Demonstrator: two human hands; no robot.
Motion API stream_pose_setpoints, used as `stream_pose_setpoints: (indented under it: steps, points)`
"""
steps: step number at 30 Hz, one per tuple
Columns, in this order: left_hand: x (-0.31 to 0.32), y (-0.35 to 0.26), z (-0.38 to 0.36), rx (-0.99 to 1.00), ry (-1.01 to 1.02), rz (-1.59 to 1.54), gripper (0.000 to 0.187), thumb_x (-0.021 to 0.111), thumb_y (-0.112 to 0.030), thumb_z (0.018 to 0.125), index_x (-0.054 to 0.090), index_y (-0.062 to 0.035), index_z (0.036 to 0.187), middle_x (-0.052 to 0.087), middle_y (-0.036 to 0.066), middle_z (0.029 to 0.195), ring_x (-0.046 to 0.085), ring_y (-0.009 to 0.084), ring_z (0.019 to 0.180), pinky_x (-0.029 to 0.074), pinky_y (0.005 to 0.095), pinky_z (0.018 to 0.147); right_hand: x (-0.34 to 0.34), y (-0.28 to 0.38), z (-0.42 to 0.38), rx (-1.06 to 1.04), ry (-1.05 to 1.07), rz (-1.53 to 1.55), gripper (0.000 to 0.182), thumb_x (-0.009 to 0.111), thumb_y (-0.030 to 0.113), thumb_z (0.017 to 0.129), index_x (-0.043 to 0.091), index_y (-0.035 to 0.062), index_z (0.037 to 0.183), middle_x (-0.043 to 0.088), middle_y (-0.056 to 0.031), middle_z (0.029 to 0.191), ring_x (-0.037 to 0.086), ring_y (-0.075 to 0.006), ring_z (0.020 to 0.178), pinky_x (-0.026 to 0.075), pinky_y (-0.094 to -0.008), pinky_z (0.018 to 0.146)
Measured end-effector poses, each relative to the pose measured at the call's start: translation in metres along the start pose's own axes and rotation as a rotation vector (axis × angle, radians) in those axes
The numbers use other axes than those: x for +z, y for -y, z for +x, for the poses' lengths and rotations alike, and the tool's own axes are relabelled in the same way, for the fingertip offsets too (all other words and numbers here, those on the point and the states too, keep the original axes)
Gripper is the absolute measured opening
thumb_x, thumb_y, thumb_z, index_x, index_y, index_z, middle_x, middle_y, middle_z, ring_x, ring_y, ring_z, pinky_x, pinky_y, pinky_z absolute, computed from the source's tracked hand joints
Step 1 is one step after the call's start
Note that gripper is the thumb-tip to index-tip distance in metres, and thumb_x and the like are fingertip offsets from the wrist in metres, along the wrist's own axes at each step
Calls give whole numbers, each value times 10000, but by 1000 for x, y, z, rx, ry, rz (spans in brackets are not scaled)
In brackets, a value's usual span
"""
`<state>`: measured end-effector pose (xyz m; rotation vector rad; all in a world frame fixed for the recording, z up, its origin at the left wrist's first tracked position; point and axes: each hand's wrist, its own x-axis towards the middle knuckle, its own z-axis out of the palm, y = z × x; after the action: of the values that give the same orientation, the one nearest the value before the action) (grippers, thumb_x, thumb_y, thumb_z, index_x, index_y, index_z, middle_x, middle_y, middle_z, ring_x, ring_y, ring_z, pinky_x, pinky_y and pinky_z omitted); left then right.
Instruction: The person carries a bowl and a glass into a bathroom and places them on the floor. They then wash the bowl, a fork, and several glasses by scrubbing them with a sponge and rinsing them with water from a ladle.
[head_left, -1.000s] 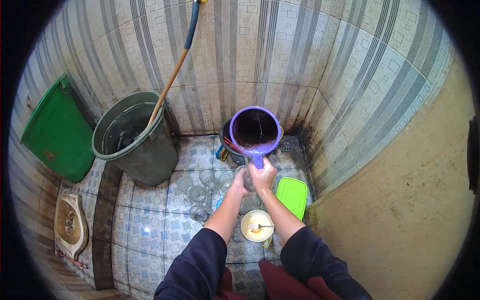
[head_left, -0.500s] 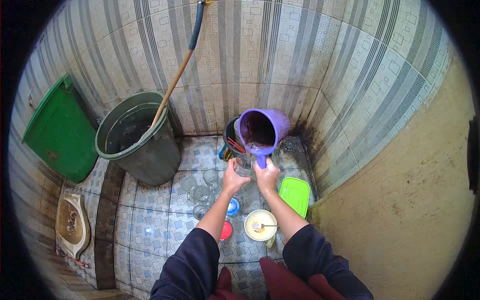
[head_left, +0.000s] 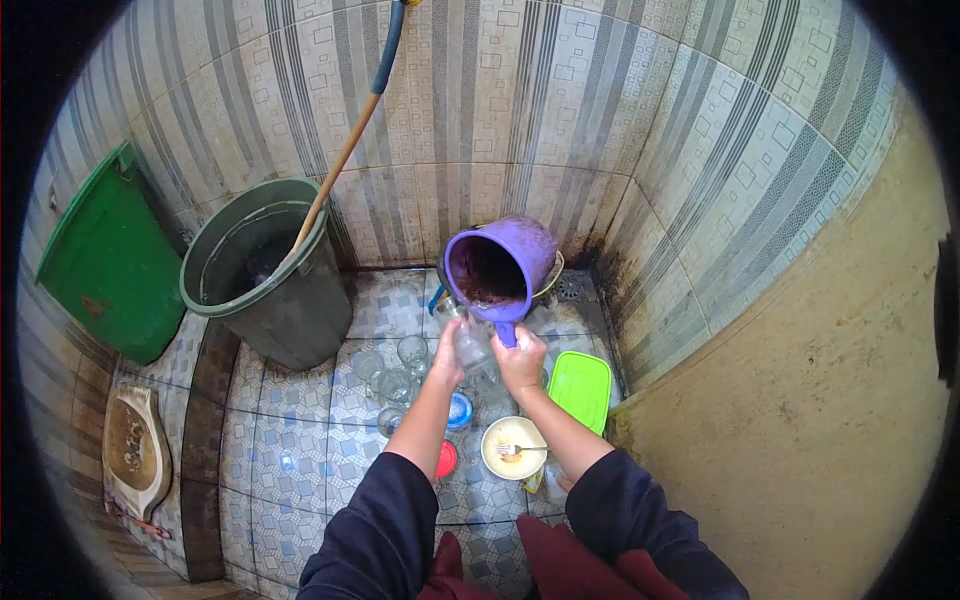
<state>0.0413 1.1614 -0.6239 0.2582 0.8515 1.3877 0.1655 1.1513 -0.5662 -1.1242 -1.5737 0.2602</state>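
Note:
My right hand (head_left: 521,360) is closed round the handle of a purple water dipper (head_left: 532,240), which is tilted with its mouth toward me and a little water inside. Just below its rim, my left hand (head_left: 449,352) grips a clear drinking glass (head_left: 472,348), blurred by motion. Several glasses (head_left: 396,385) stand on the tiled floor beside my left forearm. Between my forearms sits a cream bowl (head_left: 490,462) with a fork (head_left: 520,449) and food scraps. Close by lie a blue-topped item (head_left: 459,411) and a red lid (head_left: 446,459). The dipper partly hides a bucket behind it.
A large grey-green bin (head_left: 305,330) holds water, with a hose (head_left: 345,150) running into it. Its likely green lid (head_left: 110,260) leans on the left wall. A squat toilet (head_left: 150,450) lies on the raised step. A lime-green rectangular lid (head_left: 580,392) is right of my forearm.
The dipper has shifted left and tipped its mouth further over the glass. The glass has turned and moved slightly left in my left hand. The whole view has also slid a little.

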Motion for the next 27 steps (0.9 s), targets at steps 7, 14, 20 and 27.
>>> stream_pose_setpoints:
  steps: [7, 14, 20, 27]
  points:
    - [5, -11, -10, -29, 84, -304, 634, 290, -575, 746, 454, -52, 1065, 515, 122, 970, 486, 274, 900, 378, 425, 807, -5, 15, -5, 59, 53, 70, 133, 606, 121, 626, 511, 29, 615, 514, -159, 545, 521, -300, 499, 403, -359, 483]
    - [-20, -27, -19, -184, 191, -332, 632, 324, -549, 755, 444, -18, 1077, 523, 125, 985, 510, 266, 863, 411, 411, 762, -9, 9, -3, 15, 75, 12, 118, 594, 113, 612, 498, 45, 615, 518, -149, 572, 527, -312, 543, 413, -368, 493]
    - [-17, -41, -32, -269, 308, 221, 571, 622, -410, 657, 441, -65, 1075, 520, 100, 1007, 523, 256, 892, 403, 392, 798, -6, -4, 4, -34, 25, -21, 115, 590, 106, 609, 492, 46, 605, 493, -134, 537, 504, -290, 491, 396, -351, 482]
    - [-4, -32, -16, 773, 124, 1091, 717, 737, -138, 405, 435, -46, 1049, 513, 97, 986, 499, 224, 934, 390, 317, 823, -9, -4, 4, -54, 79, -66, 148, 607, 107, 589, 485, 41, 640, 524, -140, 612, 526, -317, 565, 416, -381, 505]
